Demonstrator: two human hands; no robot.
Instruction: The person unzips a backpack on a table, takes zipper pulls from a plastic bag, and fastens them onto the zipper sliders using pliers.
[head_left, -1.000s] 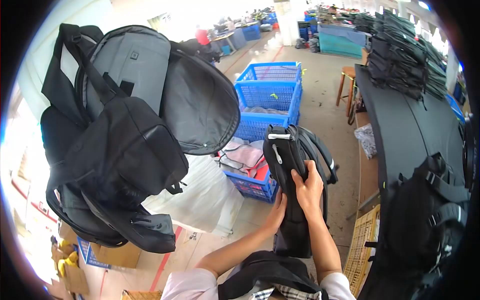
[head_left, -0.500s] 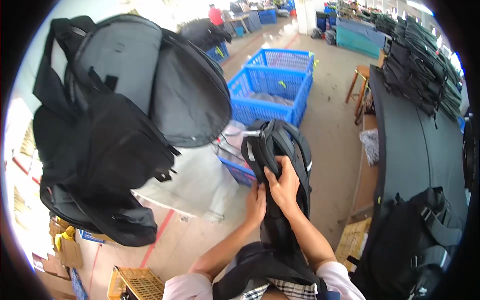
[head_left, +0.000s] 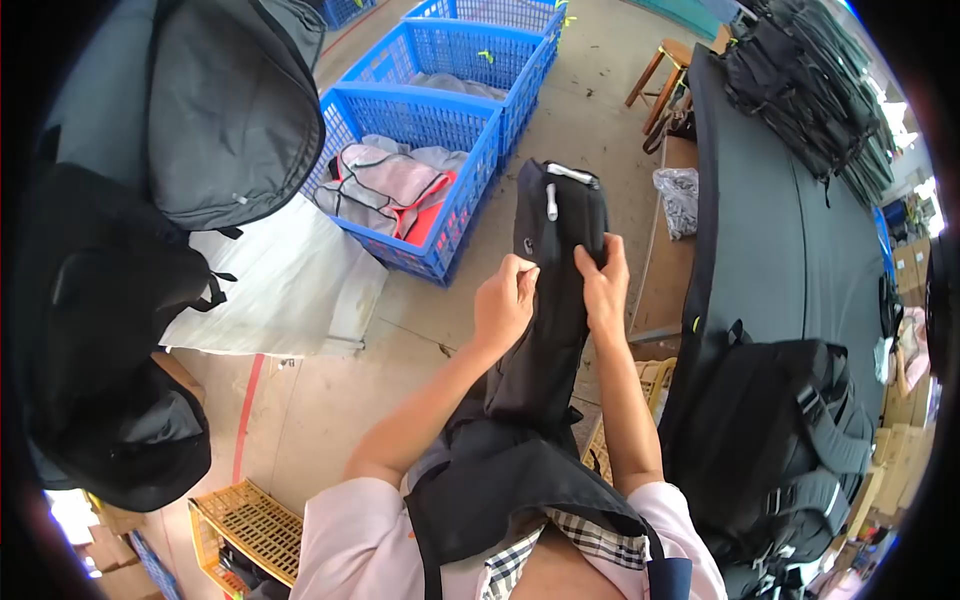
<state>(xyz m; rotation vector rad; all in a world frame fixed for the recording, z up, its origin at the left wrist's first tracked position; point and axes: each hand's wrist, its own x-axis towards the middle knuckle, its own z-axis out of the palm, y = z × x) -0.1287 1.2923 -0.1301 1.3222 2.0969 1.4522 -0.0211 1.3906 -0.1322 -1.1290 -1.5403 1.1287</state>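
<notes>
A narrow black backpack [head_left: 557, 310] stands out in front of my body, long side up, its lower end near my black apron [head_left: 520, 490]. Light silvery strips show at its top. My left hand [head_left: 505, 308] has curled fingers pinching the bag's left edge, below the top. On the opposite edge, my right hand [head_left: 604, 288] grips the fabric, thumb on the face towards me and fingers behind. The bag hides part of the right fingers.
Blue crates [head_left: 420, 225] stand ahead, the nearest holding grey and red pieces. Large open black bags [head_left: 120, 300] hang at left. A dark-topped table [head_left: 770, 260] at right bears stacked bags [head_left: 800, 90] and another backpack [head_left: 770, 440]. A yellow basket [head_left: 250, 530] sits lower left.
The view has swung down and to the right. The backpack has turned, showing a smoother side. My right hand has shifted from its face to its right edge; my left hand is now higher along it.
</notes>
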